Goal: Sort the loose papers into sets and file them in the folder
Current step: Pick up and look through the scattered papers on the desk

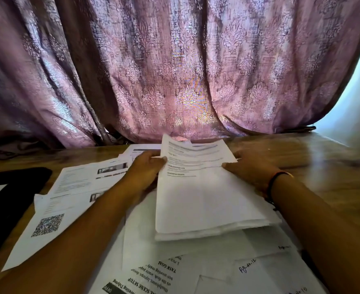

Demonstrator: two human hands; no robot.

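My left hand [145, 168] pinches the left edge of the stack of papers [206, 198], thumb on top, fingers underneath and out of sight. My right hand [252, 169] pinches the right edge, thumb on the sheet, the other fingers reaching behind it and blurred. The stack sits between both hands above the loose papers [54, 211] strewn over the table [327, 158]; whether its near edge touches them I cannot tell. Judgement: one set is being gathered and squared, and filing is not yet begun. The next move calls for evening the edges, then carrying the set left to the black folder [9, 200], if that flat dark item is indeed the folder; the frame cuts it off. The top sheet's print is unreadable, the sheet count is indeterminate, and the lower papers hide one another.
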